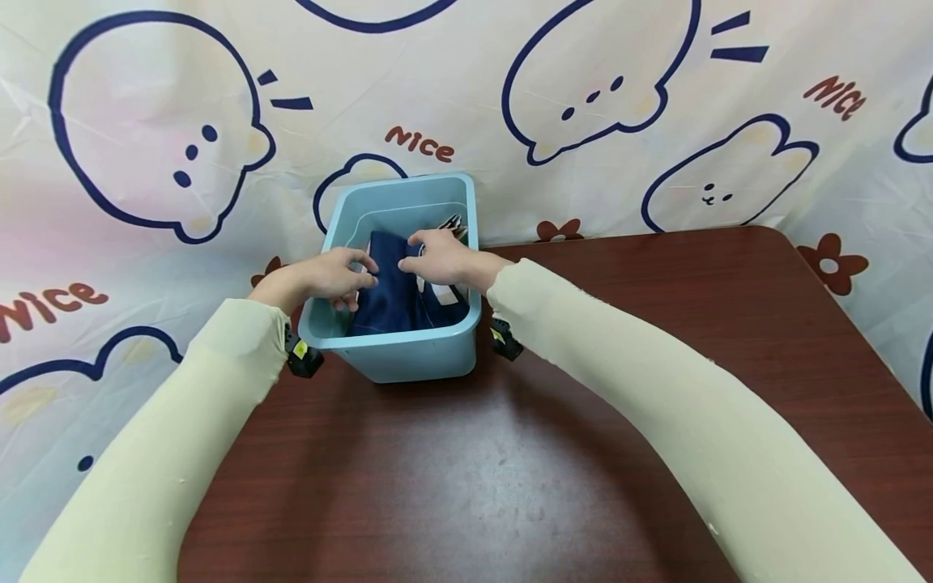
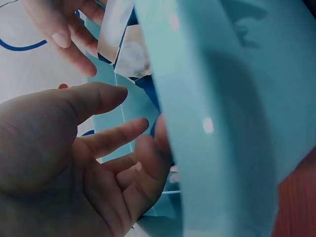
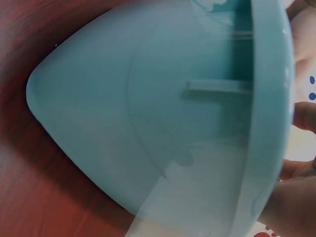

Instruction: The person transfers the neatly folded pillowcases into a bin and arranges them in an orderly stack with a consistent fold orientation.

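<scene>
A light blue plastic bin [image 1: 408, 356] stands on the table against the patterned backdrop. Inside it lie a dark navy folded cloth [image 1: 389, 283] and, at its right, a few items with white and tan parts [image 1: 445, 294]. My left hand [image 1: 331, 275] reaches over the bin's left rim, fingers loosely bent and nothing between them; in the left wrist view the palm and spread fingers show beside the rim. My right hand [image 1: 445, 257] comes over the right rim above the cloth, its thumb and fingers apart. Whether its fingertips touch the cloth I cannot tell.
The brown wooden table [image 1: 466, 478] extends in front of the bin and to its right. A white cloth backdrop [image 1: 452, 81] with cartoon outlines hangs directly behind. Small black wrist cameras [image 1: 302, 356] sit under both sleeves, near the bin's sides.
</scene>
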### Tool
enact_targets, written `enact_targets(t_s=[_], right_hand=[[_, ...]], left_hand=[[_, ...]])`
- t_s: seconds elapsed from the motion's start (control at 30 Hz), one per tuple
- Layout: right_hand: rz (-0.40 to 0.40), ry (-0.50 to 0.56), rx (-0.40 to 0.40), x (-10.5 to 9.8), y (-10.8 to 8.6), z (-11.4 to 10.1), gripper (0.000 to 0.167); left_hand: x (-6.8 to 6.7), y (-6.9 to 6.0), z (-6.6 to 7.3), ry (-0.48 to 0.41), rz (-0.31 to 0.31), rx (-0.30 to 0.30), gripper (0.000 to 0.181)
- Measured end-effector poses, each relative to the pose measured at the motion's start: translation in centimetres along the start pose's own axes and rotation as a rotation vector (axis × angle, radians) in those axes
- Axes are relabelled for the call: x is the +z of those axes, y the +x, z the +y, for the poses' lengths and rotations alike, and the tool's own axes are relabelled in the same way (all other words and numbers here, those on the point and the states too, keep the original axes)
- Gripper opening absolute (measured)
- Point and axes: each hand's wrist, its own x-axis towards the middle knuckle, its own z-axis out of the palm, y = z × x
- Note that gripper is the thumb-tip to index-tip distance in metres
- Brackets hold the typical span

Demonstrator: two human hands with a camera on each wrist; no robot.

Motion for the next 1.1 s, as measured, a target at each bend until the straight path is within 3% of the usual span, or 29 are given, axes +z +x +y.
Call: enact_targets(t_s=[0.27,0.57,0.73,0.93,1.1], right_hand=[[0.056,-0.194,-0.036,0.7,-0.3,-0.3,0.052],[0.005,-0.549,-0.045,0.7,-1.0,-0.4,0.035],[-0.059,-0.745,-0.023,0.7,-1.4,0.2,0.044],[-0.087,-0.856,0.01,0.4,-1.5,0.9,0.035],[-0.079,-0.867,-0.003,0.2,-1.6,1.1,0.035]], left_hand=[[-0.6,-0.3,0.4,-0.031,0.022,-0.033,0.048],[-0.6,-0.4,0.7,0.007,0.031,-0.008,0.048],[-0.5,-0.4,0.7,0.022,0.017,0.008,0.048],[-0.5,-0.4,0.6,0.012,0.012,0.022,0.048],[-0.5,-0.3,0.6,0.012,0.009,0.028,0.048]])
